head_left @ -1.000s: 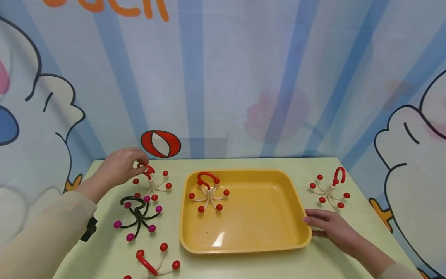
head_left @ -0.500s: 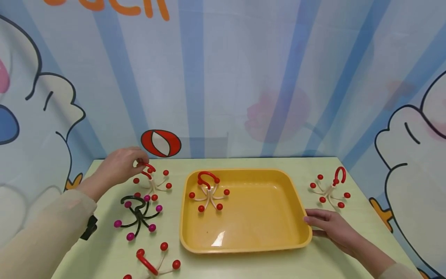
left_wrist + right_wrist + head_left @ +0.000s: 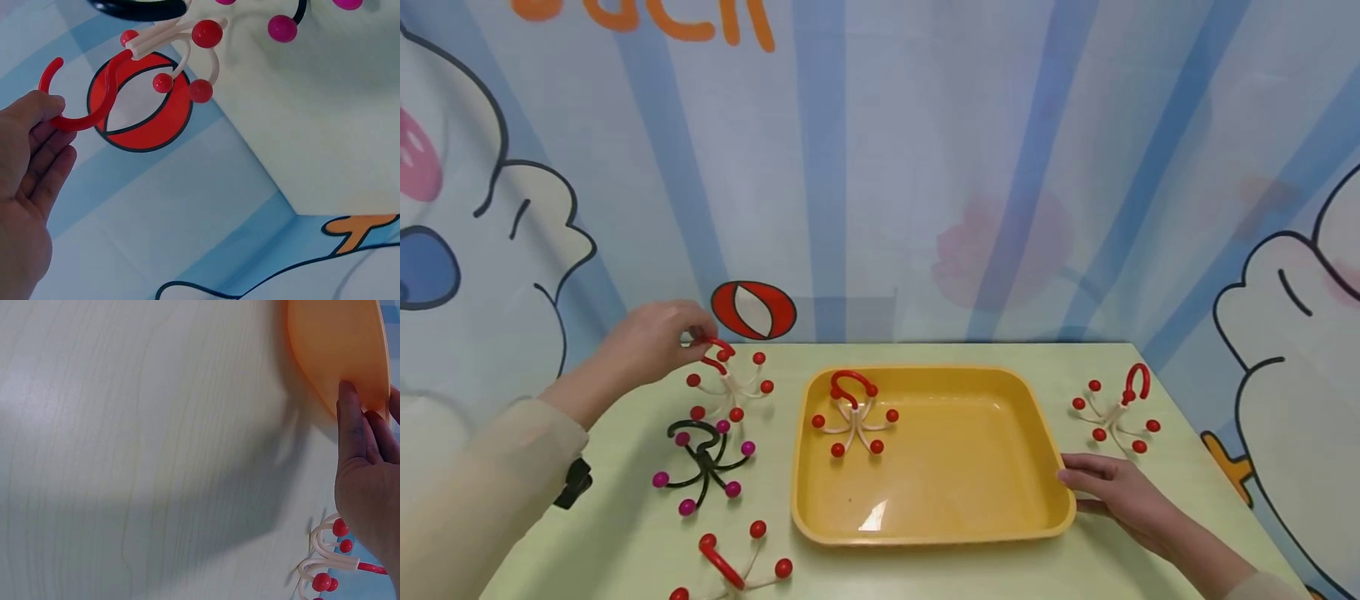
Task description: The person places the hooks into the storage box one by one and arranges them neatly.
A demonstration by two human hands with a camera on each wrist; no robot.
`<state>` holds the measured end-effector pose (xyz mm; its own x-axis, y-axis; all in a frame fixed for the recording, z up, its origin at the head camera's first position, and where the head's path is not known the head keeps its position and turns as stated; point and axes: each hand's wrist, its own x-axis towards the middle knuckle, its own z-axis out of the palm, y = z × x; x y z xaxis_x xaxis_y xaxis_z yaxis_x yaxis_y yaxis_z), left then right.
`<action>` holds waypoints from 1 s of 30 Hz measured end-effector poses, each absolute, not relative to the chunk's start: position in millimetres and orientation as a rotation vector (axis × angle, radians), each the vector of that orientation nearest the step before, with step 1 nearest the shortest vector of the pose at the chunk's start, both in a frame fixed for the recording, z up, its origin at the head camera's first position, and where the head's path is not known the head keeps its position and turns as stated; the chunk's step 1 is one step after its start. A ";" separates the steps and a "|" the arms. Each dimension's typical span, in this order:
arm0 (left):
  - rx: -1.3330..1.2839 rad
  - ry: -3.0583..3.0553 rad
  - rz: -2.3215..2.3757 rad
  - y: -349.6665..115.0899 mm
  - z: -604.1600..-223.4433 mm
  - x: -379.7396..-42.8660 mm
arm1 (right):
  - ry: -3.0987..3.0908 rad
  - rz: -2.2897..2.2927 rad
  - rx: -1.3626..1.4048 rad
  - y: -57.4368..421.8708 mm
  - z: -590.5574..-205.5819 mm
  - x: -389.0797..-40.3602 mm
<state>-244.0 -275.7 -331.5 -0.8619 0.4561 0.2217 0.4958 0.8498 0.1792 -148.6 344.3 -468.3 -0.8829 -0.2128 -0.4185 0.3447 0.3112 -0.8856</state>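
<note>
My left hand (image 3: 662,337) pinches the red curved hook of a multi-arm hanger hook (image 3: 727,385) between thumb and fingers. In the left wrist view, this hanger hook (image 3: 94,122) has pale arms tipped with red balls. Over on the right, my right hand (image 3: 1123,492) grips the edge of a yellow tray (image 3: 940,533), thumb at the rim. From the right wrist view, its fingers lie along the outer wall of the tray (image 3: 337,347). A similar red-and-white hanger hook (image 3: 855,417) stands inside the tray, toward its left side.
A black hanger hook (image 3: 703,462) with magenta balls stands left of the tray. Closer in, another red one (image 3: 726,567) is cut off by the frame's bottom edge. One more red one (image 3: 1116,408) stands at the far right. A printed cloth backdrop (image 3: 880,183) rises behind the table.
My left hand has risen slightly, with the red hanger hook lifting along with it. The right hand stays at the tray's edge. The head view has shifted a little.
</note>
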 end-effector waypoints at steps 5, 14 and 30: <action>-0.771 -2.818 -0.335 -274.0 -315.5 -239.8 | 2.144 -1.593 0.142 342.9 -469.7 -150.2; -0.776 -2.786 -0.328 -260.6 -291.9 -233.5 | 2.157 -1.571 0.128 347.0 -467.5 -154.2; -0.860 -2.729 -0.331 -222.9 -254.7 -231.6 | 2.169 -1.576 0.123 349.7 -470.2 -156.1</action>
